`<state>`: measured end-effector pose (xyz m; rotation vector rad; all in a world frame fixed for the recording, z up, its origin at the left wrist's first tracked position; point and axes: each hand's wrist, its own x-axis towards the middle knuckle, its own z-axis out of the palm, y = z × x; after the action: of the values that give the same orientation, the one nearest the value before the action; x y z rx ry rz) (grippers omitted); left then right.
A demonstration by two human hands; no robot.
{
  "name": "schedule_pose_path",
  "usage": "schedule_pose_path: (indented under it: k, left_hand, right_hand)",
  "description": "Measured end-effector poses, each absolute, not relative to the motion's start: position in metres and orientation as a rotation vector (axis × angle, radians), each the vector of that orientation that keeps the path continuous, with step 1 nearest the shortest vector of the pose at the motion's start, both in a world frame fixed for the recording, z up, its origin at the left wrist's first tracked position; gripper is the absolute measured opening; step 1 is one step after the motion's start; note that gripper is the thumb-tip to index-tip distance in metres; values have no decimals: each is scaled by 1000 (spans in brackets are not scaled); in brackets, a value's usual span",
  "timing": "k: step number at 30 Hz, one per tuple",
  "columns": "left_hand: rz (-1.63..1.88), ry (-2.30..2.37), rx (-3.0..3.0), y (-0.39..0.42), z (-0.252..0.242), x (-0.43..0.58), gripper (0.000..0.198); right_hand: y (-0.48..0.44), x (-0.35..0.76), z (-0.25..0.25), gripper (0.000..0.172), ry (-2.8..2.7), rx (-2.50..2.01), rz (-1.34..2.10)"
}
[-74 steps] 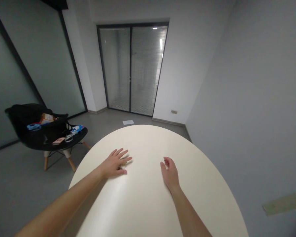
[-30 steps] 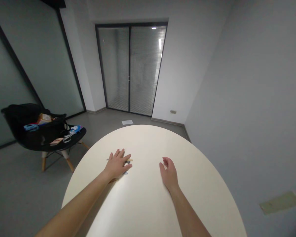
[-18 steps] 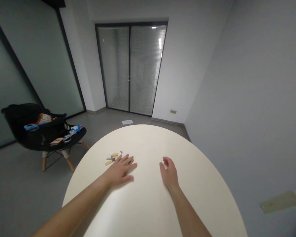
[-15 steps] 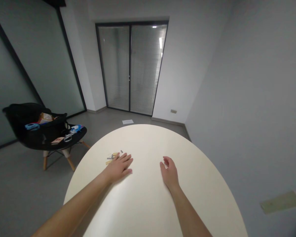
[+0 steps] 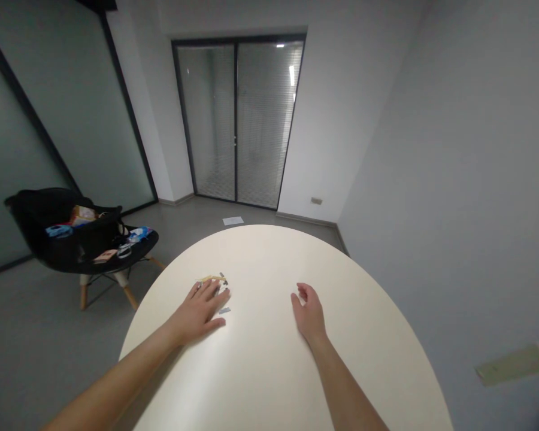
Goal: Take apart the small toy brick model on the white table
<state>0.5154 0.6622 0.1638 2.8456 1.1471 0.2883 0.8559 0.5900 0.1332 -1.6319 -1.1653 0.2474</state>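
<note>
The left hand [image 5: 197, 314] lies flat and open, fingers spread, on the round white tabletop [image 5: 269, 257], its fingertips just reaching pale wooden strips [image 5: 211, 278] whose long axis runs crosswise; they are too small to count. One grey metal bit [image 5: 225, 310] lies just beside those fingers. The right hand [image 5: 309, 311], half-curled and empty, rests well apart. Farther off stands a black chair [image 5: 72, 257].
</note>
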Motion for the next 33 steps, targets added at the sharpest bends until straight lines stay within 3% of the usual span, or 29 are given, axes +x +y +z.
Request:
schedule_pose_path:
  k: [4,11,21,28,33]
  left_hand:
    - [346,1460,2706,690,162,533,70]
    - [323,1540,2603,703,173,566,78]
    - [283,1619,2607,687,168,576,48]
    - [264,1691,2616,672,169,558,50]
    - [469,1861,2567,682,167,543,72]
  right_hand:
    - [589,856,135,35,-1149,-1628,243]
    - [589,855,137,36,-1150,-1645,250]
    - [590,855,135,35,-1158,-1638,236]
    - [590,857,132,39,-1171,-1650,257]
    - [589,856,133,38,-1167,-1637,252]
